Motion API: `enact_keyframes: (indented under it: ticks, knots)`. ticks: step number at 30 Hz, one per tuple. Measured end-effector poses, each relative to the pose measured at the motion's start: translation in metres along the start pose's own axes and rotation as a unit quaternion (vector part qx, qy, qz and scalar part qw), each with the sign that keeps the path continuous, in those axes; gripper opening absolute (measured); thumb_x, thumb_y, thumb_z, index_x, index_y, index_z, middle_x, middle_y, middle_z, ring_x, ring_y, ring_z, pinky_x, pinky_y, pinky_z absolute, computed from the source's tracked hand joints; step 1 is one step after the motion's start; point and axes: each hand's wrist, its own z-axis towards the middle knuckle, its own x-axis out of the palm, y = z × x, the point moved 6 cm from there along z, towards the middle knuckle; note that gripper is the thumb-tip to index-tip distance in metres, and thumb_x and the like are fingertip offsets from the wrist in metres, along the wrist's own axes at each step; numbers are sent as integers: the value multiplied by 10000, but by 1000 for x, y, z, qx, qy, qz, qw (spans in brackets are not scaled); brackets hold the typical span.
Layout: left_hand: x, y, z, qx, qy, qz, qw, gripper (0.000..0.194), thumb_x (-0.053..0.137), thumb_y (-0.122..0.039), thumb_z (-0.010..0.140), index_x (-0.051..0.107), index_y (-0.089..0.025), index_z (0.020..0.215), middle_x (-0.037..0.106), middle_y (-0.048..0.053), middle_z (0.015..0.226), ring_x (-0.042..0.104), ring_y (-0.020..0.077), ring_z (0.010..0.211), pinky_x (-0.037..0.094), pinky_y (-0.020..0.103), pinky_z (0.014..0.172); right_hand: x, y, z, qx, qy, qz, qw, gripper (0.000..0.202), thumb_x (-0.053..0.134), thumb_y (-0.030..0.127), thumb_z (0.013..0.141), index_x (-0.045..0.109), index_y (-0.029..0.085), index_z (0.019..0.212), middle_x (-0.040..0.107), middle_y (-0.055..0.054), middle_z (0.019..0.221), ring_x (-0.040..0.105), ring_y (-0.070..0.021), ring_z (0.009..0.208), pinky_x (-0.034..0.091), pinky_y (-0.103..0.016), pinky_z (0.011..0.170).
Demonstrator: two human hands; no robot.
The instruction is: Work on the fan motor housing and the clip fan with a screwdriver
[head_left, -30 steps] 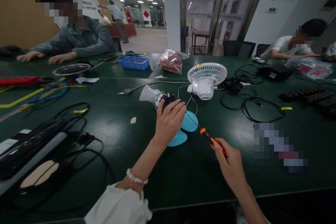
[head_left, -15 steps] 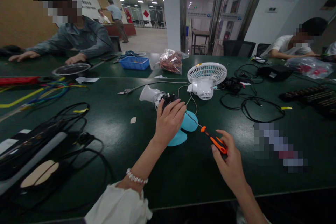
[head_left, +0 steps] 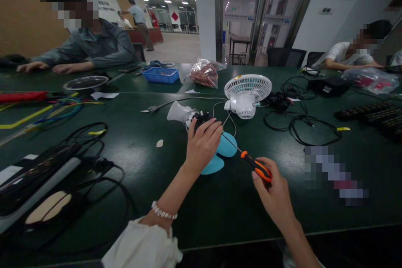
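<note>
My left hand (head_left: 204, 144) is closed over a black motor part (head_left: 201, 119), joined to a white plastic piece (head_left: 179, 112). Light blue fan blades (head_left: 226, 145) show beneath and beside that hand. In my right hand (head_left: 273, 188) is the handle of an orange and black screwdriver (head_left: 256, 167). Its shaft points up and left to the motor part; the tip is hidden by my left fingers. Behind stands a white fan head (head_left: 245, 98) with a round grille, a grey cord running from the area.
A blue basket (head_left: 161, 75) and a bag of reddish pieces (head_left: 204, 73) lie at the back. Black cables (head_left: 301, 130) are at the right, a power strip (head_left: 37, 167) and wires at the left. People sit across the green table (head_left: 132, 201).
My right fingers have closed around the screwdriver handle. Across the table at the left, a person's hand has moved away from the round dark dish.
</note>
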Motion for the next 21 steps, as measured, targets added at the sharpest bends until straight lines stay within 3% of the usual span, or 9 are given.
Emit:
enact_keyframes:
  ticks: [6,10,21]
  knots:
    - [1,1,-1,-2,8,-5,1000,274,557,-184,888,590,-227,1157,670,10,1212,553,196,1203,207,499,1176,-2,2,-1,-5,-17,11,1000,277,524,347,907,471,200,1137,605,-3,820,574,-114,584,450,-200,505]
    - [2,1,-1,-4,12,-2,1000,274,552,-183,889,593,-229,1156,666,13,1218,550,197,1205,212,500,1174,0,-1,-1,-1,5,-9,1000,250,500,398,922,508,197,1070,553,27,710,511,-107,502,404,-200,451]
    - [1,1,-1,-8,9,-19,1000,295,537,-178,888,596,-245,1169,670,27,1209,563,211,1189,227,526,1164,1,2,1,-28,26,-41,998,290,400,410,963,578,188,1020,545,18,670,533,-127,548,424,-218,512]
